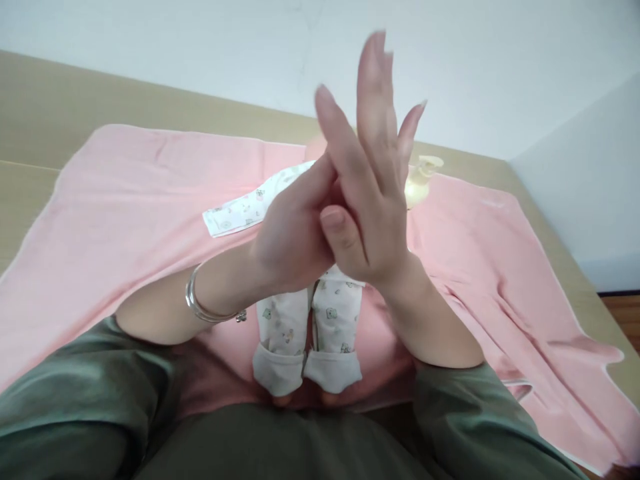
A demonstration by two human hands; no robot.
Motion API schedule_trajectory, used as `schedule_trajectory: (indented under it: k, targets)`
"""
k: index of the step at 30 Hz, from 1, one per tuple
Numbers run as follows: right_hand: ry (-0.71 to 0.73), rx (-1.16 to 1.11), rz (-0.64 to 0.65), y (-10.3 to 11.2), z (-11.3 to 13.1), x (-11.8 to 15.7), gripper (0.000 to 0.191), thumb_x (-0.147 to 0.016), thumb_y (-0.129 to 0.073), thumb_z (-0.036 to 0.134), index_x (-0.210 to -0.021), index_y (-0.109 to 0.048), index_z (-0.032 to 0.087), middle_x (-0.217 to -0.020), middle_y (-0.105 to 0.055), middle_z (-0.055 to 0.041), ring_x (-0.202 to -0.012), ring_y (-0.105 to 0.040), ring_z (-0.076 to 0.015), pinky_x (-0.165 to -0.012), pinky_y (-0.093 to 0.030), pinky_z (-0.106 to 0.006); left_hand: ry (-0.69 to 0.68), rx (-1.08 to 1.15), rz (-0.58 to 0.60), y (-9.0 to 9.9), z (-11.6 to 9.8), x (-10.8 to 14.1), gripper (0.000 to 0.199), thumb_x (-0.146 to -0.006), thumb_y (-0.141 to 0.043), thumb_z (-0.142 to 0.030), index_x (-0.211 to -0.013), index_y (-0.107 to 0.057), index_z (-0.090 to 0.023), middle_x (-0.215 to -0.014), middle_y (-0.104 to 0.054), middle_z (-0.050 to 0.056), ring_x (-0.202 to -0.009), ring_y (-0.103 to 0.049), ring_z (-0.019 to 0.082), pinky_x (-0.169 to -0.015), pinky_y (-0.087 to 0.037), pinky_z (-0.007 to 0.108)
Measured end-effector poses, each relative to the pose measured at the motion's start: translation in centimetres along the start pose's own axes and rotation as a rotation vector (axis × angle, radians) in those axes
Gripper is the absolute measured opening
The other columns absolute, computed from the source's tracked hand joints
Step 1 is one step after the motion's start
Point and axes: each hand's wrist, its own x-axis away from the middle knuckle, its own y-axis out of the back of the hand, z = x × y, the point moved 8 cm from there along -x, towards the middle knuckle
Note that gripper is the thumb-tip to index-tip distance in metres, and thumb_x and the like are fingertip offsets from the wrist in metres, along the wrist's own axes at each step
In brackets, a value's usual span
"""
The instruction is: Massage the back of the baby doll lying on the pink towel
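My left hand point(295, 233) and my right hand point(377, 220) are pressed palm to palm, raised over a small figure in a white printed outfit point(285, 320). The right hand's fingers point up and stand apart, its thumb lying across the join. Of the left hand, the back and outstretched thumb side show; most of its fingers are hidden behind the right. Nothing is visible between the palms. One sleeve of the outfit point(240, 212) stretches out to the left. Turned-up cuffs point(280, 370) end its legs, and skin-toned feet peek out below. My hands hide the figure's upper body.
A pink blanket point(125, 193) lies under the figure, wrinkled at the right, on a wood-coloured surface point(50, 87). Behind my right hand stands a pale yellow pump bottle point(420, 183). White walls point(175, 47) rise at the back and right. A silver bracelet point(197, 300) circles my left wrist.
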Motion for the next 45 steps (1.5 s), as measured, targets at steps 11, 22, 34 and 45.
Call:
schedule_trajectory:
  k: [11, 22, 34, 45]
  targets:
    - [-0.197, -0.406, 0.416, -12.9, -5.0, 4.1, 0.065, -0.101, -0.038, 0.017, -0.165, -0.046, 0.007, -0.180, -0.030, -0.0149, -0.171, -0.024, -0.0299, -0.141, -0.025, -0.060, -0.022, -0.048, -0.387, 1.6, 15.4, -6.4, 0.037, -0.090, -0.052, -0.006, -0.113, -0.078, -0.017, -0.127, -0.081, 0.008, -0.127, -0.074, 0.025, -0.119, -0.060, 0.042]
    - [-0.409, -0.273, 0.473, -14.0, -7.2, 4.3, 0.071, -0.108, -0.041, 0.033, -0.167, -0.035, -0.006, -0.177, -0.029, -0.0289, -0.169, -0.025, -0.0437, -0.138, -0.024, -0.067, -0.050, -0.301, -0.362, 0.8, 16.5, -6.4, 0.036, -0.089, -0.050, -0.016, -0.115, -0.074, -0.023, -0.129, -0.079, 0.008, -0.124, -0.070, 0.027, -0.117, -0.057, 0.044]
    - [-0.435, -0.380, 0.504, -15.6, -9.1, 3.3, 0.068, -0.107, -0.041, 0.030, -0.171, -0.035, 0.008, -0.182, -0.024, -0.0147, -0.173, -0.016, -0.0334, -0.142, -0.018, -0.060, -0.083, -0.325, -0.298, 0.3, 16.0, -6.4, 0.041, -0.092, -0.051, -0.016, -0.123, -0.078, -0.018, -0.137, -0.078, 0.009, -0.133, -0.070, 0.029, -0.125, -0.053, 0.047]
    - [-0.311, -0.361, 0.579, -15.2, -7.4, 3.0, 0.066, -0.107, -0.041, 0.025, -0.171, -0.035, 0.010, -0.183, -0.021, -0.0102, -0.174, -0.014, -0.0311, -0.143, -0.012, -0.061, -0.099, -0.320, -0.282, 0.4, 15.9, -5.8, 0.041, -0.094, -0.048, -0.016, -0.123, -0.075, -0.024, -0.134, -0.079, 0.005, -0.128, -0.070, 0.027, -0.120, -0.056, 0.046]
